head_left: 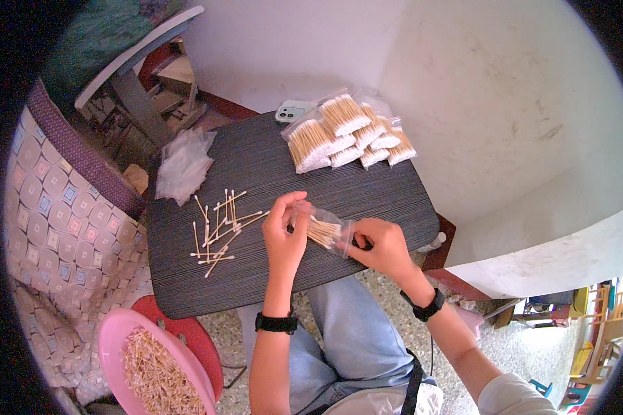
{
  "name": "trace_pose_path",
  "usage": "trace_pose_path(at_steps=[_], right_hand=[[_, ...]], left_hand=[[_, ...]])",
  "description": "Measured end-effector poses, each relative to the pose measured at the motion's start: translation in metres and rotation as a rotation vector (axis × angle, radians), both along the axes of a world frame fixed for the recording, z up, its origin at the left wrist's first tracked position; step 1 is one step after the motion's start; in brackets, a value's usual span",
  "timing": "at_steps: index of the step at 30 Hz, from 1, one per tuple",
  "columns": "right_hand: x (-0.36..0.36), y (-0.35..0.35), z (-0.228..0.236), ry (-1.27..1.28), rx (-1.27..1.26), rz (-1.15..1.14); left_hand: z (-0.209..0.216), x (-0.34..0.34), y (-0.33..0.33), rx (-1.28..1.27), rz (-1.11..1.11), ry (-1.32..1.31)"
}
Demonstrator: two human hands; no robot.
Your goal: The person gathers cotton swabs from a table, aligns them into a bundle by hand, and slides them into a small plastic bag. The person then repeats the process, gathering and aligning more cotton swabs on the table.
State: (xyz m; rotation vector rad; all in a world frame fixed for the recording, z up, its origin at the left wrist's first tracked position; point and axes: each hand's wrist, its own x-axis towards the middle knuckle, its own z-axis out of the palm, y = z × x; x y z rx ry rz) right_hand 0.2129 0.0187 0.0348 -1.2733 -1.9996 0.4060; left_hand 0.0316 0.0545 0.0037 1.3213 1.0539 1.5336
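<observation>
Over the near part of the dark table [256, 294], both my hands hold a small clear plastic bag of cotton swabs [323, 232]. My left hand [286, 225] is closed round the bag's left end, thumb toward me. At the other end, my right hand [384, 245] pinches the bag's edge between bent fingers. Wooden sticks with white tips show through the plastic. Left of my left hand, several loose cotton swabs [221, 228] lie scattered and crossed on the tabletop. Beyond my hands, filled bags of cotton swabs [342, 131] are piled at the back right.
Flat clear plastic bags [185, 166] lie at the table's left edge. A phone [291, 112] rests at the back beside the pile. At the lower left, a pink basin [111, 339] of cotton swabs sits on a red stool [211, 353]. A pale wall [491, 124] borders the table.
</observation>
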Motion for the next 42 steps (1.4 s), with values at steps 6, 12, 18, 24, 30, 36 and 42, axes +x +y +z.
trace_pose_path(at_steps=[6,12,18,24,30,36,42], right_hand=[[-0.006,-0.002,-0.008,-0.071,0.054,-0.040],[-0.005,-0.005,-0.002,0.016,0.007,-0.064],[0.003,0.000,0.003,0.026,-0.089,0.073],[0.003,0.010,0.000,-0.028,0.002,0.136],[-0.009,0.008,0.001,-0.028,-0.165,0.008],[-0.011,0.008,-0.014,0.373,-0.169,-0.193],[-0.021,0.004,0.001,0.542,-0.159,-0.184]], left_hand=[[0.003,-0.003,-0.002,-0.057,-0.031,0.008],[0.004,-0.003,-0.002,-0.060,-0.034,0.005],[0.004,-0.002,-0.002,-0.017,-0.018,-0.011],[0.006,-0.001,-0.002,-0.005,-0.034,0.060],[0.006,-0.002,-0.003,-0.044,-0.071,0.084],[0.002,-0.003,-0.001,-0.056,-0.041,-0.065],[-0.001,-0.007,0.001,-0.048,-0.034,-0.050]])
